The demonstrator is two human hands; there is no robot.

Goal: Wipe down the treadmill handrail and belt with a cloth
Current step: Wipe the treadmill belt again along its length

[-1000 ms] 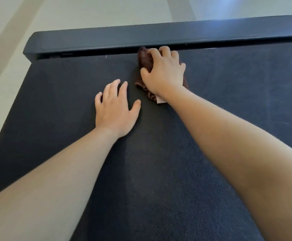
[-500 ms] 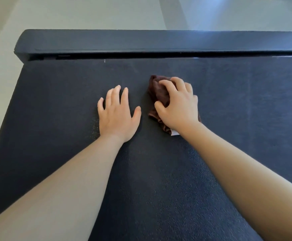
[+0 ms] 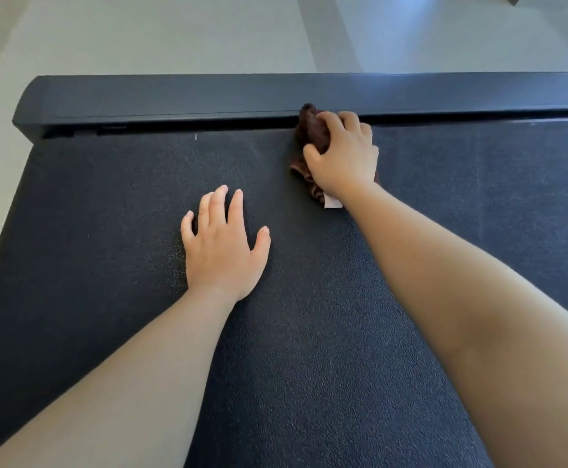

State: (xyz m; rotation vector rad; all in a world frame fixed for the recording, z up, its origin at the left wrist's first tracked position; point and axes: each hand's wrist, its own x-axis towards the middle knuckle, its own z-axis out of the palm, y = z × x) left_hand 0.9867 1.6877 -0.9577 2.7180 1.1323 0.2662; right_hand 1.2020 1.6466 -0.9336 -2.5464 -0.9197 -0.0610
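Pressing the brown cloth (image 3: 311, 130) onto the belt (image 3: 309, 332), hard against the end cover (image 3: 208, 96), right hand (image 3: 343, 157) clenched around it. Left hand (image 3: 223, 246) flat, fingers spread, gripping nothing. Risk: cloth snagging in that gap, knuckles knocking the cover.

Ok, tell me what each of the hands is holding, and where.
Right hand grips the bunched brown cloth from above. Left hand holds nothing.
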